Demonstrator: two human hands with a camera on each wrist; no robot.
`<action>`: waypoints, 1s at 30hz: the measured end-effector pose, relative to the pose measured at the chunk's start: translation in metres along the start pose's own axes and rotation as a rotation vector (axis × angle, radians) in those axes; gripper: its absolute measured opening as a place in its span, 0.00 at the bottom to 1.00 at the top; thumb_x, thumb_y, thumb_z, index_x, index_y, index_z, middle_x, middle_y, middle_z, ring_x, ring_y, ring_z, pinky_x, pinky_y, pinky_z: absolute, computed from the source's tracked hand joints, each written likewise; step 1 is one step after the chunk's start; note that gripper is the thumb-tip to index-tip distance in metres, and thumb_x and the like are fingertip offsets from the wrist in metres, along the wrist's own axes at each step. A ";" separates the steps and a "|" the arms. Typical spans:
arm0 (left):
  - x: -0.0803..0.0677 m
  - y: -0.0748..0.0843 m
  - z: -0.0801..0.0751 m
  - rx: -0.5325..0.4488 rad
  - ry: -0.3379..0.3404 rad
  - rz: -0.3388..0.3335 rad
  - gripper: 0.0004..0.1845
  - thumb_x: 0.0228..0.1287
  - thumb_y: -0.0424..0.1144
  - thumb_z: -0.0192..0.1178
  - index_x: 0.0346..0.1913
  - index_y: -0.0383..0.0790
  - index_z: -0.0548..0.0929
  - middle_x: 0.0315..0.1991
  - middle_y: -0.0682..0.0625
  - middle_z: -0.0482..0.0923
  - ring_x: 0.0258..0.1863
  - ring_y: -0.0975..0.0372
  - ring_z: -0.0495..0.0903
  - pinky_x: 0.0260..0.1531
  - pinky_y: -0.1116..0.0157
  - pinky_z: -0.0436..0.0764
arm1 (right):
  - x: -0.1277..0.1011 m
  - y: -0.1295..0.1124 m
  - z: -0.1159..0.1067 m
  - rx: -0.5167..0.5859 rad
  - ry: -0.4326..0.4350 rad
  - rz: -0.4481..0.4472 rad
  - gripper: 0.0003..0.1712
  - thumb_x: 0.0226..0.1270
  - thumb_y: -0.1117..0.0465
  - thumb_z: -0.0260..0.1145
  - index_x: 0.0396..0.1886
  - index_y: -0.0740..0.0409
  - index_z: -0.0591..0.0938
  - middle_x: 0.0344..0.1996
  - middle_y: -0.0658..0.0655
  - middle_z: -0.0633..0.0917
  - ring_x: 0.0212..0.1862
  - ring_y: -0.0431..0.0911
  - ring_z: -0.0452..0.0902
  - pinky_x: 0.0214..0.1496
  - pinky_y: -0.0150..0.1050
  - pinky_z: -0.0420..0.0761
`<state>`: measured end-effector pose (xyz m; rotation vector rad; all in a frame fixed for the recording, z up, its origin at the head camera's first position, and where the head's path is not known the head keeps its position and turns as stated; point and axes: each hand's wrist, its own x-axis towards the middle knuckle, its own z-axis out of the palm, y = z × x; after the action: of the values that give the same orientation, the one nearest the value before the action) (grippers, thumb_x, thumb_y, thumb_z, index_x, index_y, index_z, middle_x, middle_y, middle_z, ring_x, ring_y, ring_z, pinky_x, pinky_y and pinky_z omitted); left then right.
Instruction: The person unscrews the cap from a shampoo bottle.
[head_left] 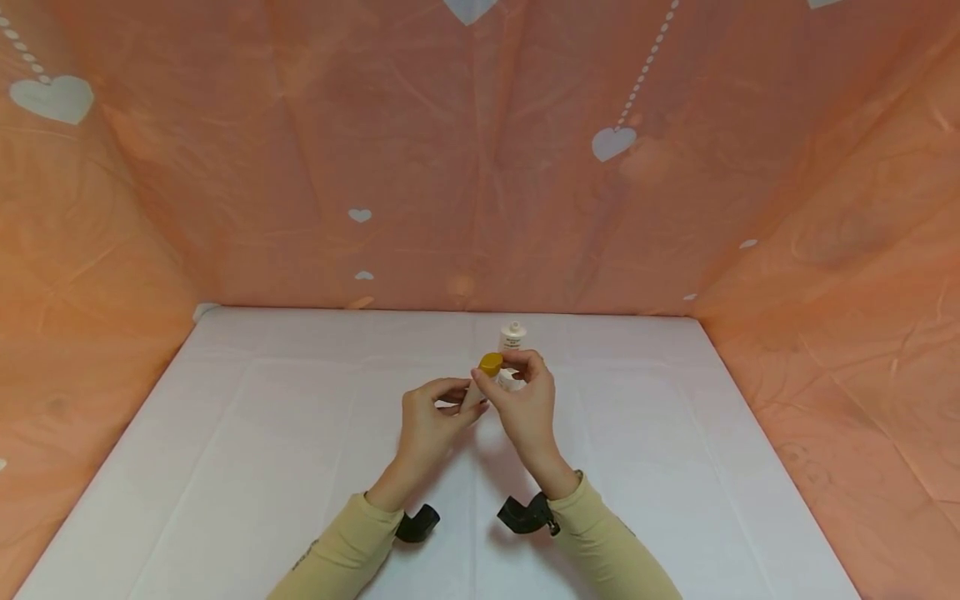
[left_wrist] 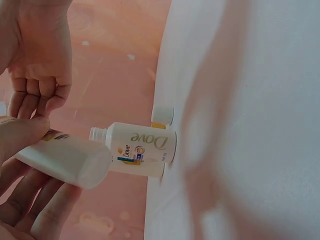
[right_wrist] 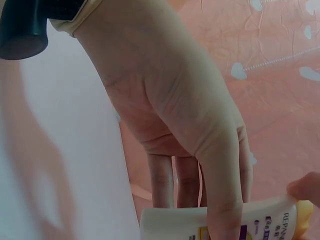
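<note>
My left hand (head_left: 427, 421) grips the body of a white shampoo-type bottle (left_wrist: 82, 162), its label partly covered by the fingers. My right hand (head_left: 531, 412) pinches the yellow cap (head_left: 491, 363) at the bottle's upper end with thumb and fingers. The bottle is held tilted above the table. In the right wrist view, the left hand spans the bottle and a thumb touches it beside its cap. Just beyond the hands, a Dove bottle (left_wrist: 147, 142) stands upright with its threaded neck uncovered.
Behind the Dove bottle, another white container (left_wrist: 145, 170) shows in part. A small white cylinder (left_wrist: 163, 115) stands close by, with a yellow piece (left_wrist: 157, 125) beside it. The white table (head_left: 285, 467) meets orange cloth walls (head_left: 420, 150) with heart prints on three sides.
</note>
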<state>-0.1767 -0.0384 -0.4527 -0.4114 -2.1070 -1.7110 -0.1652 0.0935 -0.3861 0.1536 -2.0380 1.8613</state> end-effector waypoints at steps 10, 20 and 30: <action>0.001 0.000 -0.007 -0.047 -0.094 -0.018 0.08 0.53 0.36 0.72 0.37 0.45 0.88 0.32 0.55 0.85 0.28 0.64 0.84 0.27 0.66 0.85 | 0.002 0.002 -0.006 -0.013 -0.056 0.010 0.20 0.50 0.69 0.76 0.41 0.72 0.79 0.41 0.62 0.82 0.40 0.50 0.74 0.43 0.40 0.73; 0.005 -0.003 -0.018 -0.099 -0.177 -0.103 0.12 0.45 0.32 0.76 0.36 0.41 0.89 0.30 0.51 0.85 0.30 0.60 0.84 0.30 0.66 0.85 | 0.002 0.004 -0.011 0.012 -0.157 0.004 0.17 0.52 0.72 0.73 0.43 0.72 0.81 0.43 0.62 0.83 0.46 0.58 0.73 0.48 0.40 0.69; 0.005 -0.004 -0.024 -0.131 -0.248 -0.143 0.15 0.43 0.32 0.77 0.38 0.39 0.88 0.33 0.50 0.85 0.33 0.59 0.84 0.32 0.63 0.85 | 0.006 0.033 -0.017 0.090 -0.241 0.021 0.20 0.54 0.75 0.71 0.49 0.69 0.81 0.42 0.60 0.83 0.43 0.46 0.73 0.48 0.35 0.74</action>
<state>-0.1799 -0.0630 -0.4498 -0.5476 -2.2501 -1.9762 -0.1786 0.1149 -0.4144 0.4001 -2.1168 2.0333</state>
